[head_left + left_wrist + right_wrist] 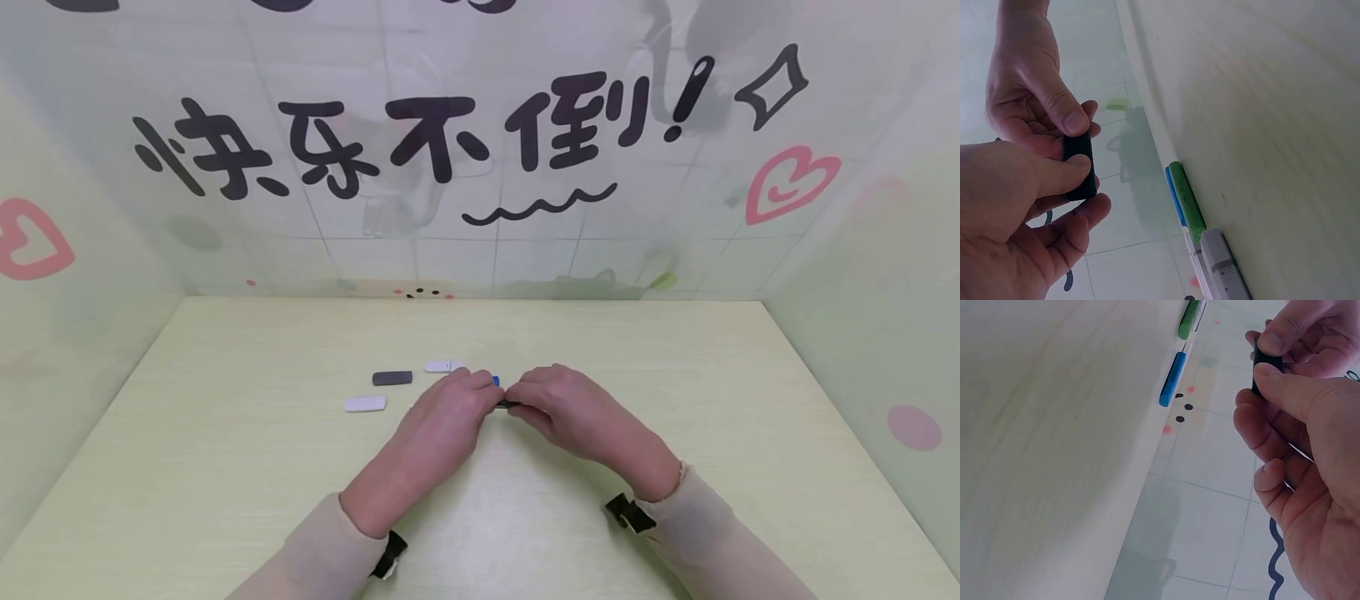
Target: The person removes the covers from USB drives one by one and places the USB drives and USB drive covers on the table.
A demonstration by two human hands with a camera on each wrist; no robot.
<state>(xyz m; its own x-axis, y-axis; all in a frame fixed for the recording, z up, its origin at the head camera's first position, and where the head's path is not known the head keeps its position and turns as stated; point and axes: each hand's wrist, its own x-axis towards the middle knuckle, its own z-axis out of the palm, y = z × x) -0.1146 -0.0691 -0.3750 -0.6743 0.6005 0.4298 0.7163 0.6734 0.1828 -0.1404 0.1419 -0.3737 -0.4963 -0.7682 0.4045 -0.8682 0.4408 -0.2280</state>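
Note:
A small black USB stick (1075, 147) is held off the table between both hands. My left hand (448, 417) pinches one end of it between thumb and fingers. On the other end, the thumb and fingers of my right hand (572, 414) pinch it too. Both thumbs lie along its flat side in the wrist views. A blue stick (1173, 379) and a green stick (1187, 200) lie on the table beyond the hands. In the head view, the left hand hides the green one and most of the blue one.
Left of the hands lie a dark grey stick (392, 378), a white stick (365, 404) and another white stick (437, 367) with a seam across it. The pale wooden table (225, 500) is bounded by a printed wall (420, 258) at the back and by side panels.

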